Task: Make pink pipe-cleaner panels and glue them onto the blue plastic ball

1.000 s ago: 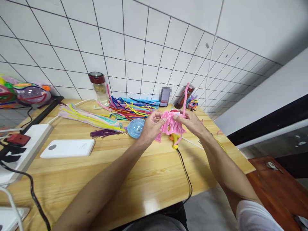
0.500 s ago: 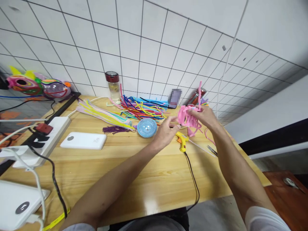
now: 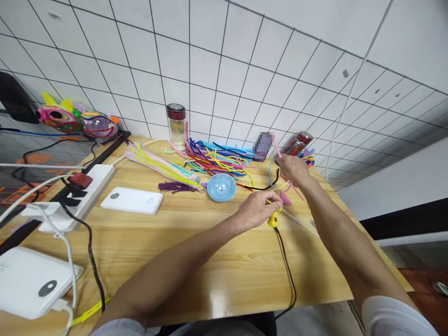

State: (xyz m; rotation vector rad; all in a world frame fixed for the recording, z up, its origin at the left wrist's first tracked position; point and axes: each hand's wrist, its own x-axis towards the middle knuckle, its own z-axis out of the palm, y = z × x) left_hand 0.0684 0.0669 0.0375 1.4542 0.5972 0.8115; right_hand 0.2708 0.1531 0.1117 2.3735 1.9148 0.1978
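Note:
My left hand (image 3: 259,209) has its fingers closed at the yellow glue gun (image 3: 273,220), whose upper part they cover. Further back and to the right, my right hand (image 3: 294,169) has its fingers curled together; a pink fuzzy stem (image 3: 276,145) sticks up from it, and the rest of what it holds is hidden. A small pink piece (image 3: 285,198) lies just right of my left hand. To the left sits a round light-blue dish (image 3: 221,187). A black stem (image 3: 263,188) lies between the dish and my right hand.
Colourful stems (image 3: 217,156) are piled near the tiled wall, beside a lidded glass bottle (image 3: 177,128). A phone (image 3: 263,147) and a red can (image 3: 297,143) are behind my right hand. A white power bank (image 3: 133,199) and power strip (image 3: 91,191) lie left.
My left hand has moved down and right onto the glue gun. The looped pink bundle between my hands is no longer visible there. The view has shifted slightly.

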